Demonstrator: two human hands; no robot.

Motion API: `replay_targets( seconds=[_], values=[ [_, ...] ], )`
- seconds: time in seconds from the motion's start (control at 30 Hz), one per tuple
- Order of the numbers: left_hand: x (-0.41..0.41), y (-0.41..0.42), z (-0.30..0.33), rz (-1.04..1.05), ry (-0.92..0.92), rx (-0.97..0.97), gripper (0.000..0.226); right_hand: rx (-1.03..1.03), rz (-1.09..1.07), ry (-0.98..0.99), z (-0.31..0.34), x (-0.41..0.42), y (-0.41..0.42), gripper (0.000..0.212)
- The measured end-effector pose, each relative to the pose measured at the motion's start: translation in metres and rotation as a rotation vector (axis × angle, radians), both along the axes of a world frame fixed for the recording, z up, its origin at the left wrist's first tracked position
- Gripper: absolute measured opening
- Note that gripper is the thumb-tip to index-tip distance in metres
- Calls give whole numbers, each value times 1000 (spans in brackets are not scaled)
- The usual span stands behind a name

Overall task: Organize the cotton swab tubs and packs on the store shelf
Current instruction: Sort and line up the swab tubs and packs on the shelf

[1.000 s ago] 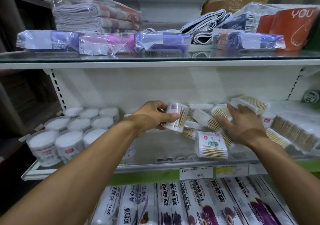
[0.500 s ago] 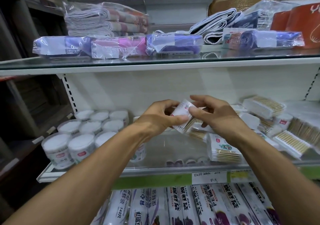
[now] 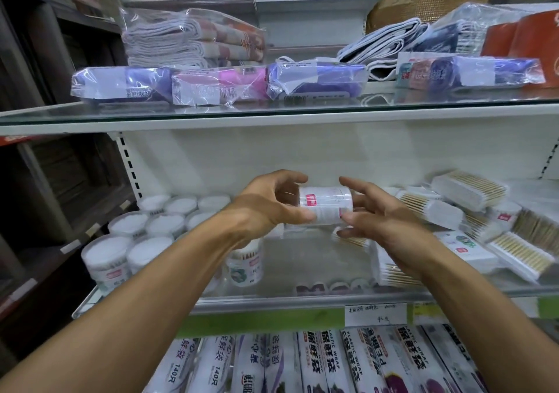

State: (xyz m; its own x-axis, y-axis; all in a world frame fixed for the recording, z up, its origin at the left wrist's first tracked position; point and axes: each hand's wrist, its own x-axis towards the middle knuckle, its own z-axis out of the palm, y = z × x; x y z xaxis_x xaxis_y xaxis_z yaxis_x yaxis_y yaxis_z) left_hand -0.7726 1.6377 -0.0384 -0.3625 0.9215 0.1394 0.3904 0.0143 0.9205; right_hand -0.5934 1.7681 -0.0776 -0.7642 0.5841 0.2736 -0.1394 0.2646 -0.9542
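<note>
Cotton swab tub sideways between both hands, above the shelf.

Both forearms are reaching forward over the glass shelf. The left hand is gripping a swab tub; the right hand is cupping its other end, fingers loosely spread.

Above the glass shelf, the left hand grips a clear cotton swab pack lying sideways, while the right hand touches its other end with relaxed fingers. White-lidded tubs stand at left; loose packs lie piled at right.
</note>
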Motion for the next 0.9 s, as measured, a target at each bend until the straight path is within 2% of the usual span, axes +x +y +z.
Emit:
replay_targets(
  seconds=[0.13, 0.3, 0.43, 0.6, 0.73, 0.9],
  values=[
    [-3, -5, 6, -57, 25, -47, 56, 106, 0, -123, -4, -2, -8, 44],
    [-3, -6, 8, -61, 65, -31, 46, 131, -40, -163, -5, -8, -15, 28],
    [-4, -10, 9, -37, 79, -34, 35, 50, 13, -124, -12, -10, -19, 29],
    [-6, -13, 9, -83, 78, -64, 32, -2, 51, -102, -17, -9, -24, 35],
    [-7, -16, 10, -143, 149, -127, 32, -12, 44, -99, -19, -9, -27, 35],
    [-8, -13, 7, -162, 142, -134, 32, -18, 21, -99, -22, -8, -28, 33]
  ],
)
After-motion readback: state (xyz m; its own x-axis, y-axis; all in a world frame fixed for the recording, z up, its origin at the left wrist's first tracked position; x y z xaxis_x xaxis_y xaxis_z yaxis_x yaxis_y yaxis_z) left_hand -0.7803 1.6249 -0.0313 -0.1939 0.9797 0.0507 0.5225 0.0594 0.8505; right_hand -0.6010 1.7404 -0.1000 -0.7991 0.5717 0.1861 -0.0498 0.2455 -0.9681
